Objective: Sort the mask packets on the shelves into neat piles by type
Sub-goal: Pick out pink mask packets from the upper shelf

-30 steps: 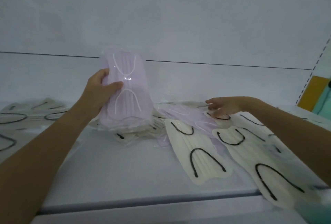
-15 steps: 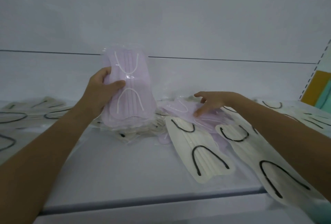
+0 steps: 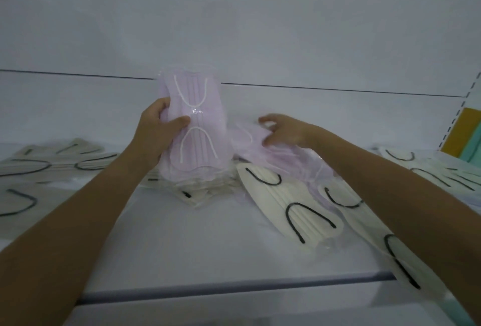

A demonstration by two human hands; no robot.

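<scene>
Two-handed hold above the shelf (image 3: pixel 182 237).
Your left hand (image 3: pixel 158 135) grips an upright stack of lilac packets (image 3: pixel 197 127), thumb across its front; below that grip the stack's lower end meets a cream pile (image 3: pixel 197 191). Just right of it, your right hand (image 3: pixel 285 131) curls fingers and thumb round the far end of a loose lilac packet (image 3: pixel 286 161), which lies over cream packets with black loops (image 3: pixel 294 208).

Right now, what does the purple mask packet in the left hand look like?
The purple mask packet is a lilac pleated mask with two white ear loops, sealed in clear plastic. It stands upright, gripped at its left edge by the left hand, thumb across the front. More packets seem stacked behind it. Its bottom meets a pile of cream packets.
</scene>
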